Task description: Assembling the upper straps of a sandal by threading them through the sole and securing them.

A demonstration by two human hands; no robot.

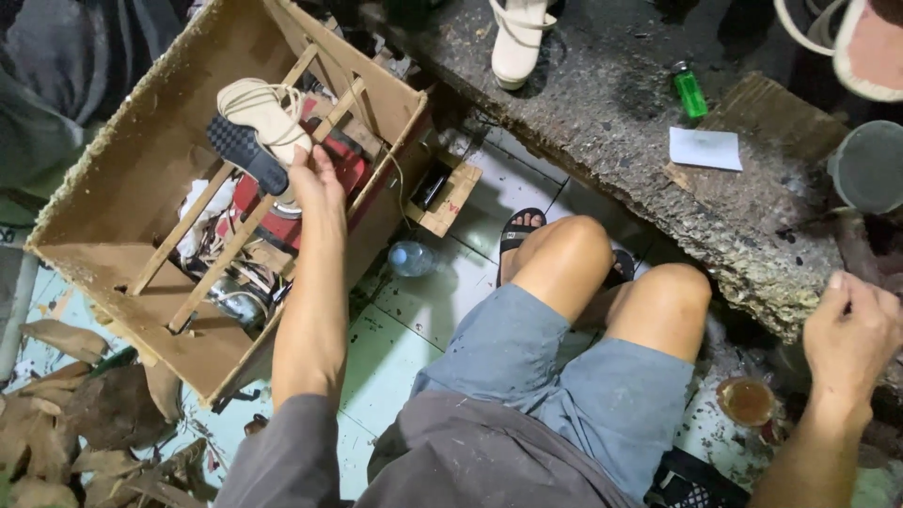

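My left hand (pixel 315 183) reaches into a large open cardboard box (pixel 113 188) and grips a cream strappy sandal with a black ridged sole (pixel 254 127), held above the wooden slats laid across the box. Under the slats sits a red round machine (pixel 343 165). My right hand (pixel 851 329) is low at the right, beside the rough edge of a concrete slab (pixel 602 103), fingers curled together; whether anything is in it cannot be seen. My bare knees and grey shorts fill the middle.
On the slab stand a cream sandal (pixel 517 42), a green lighter (pixel 689 91), a white paper slip (pixel 705 149) and a grey pot (pixel 870 167). A plastic bottle (pixel 411 257) lies on the tiled floor. A small glue tin (pixel 748 402) sits near my right wrist. Dry leaves lie left.
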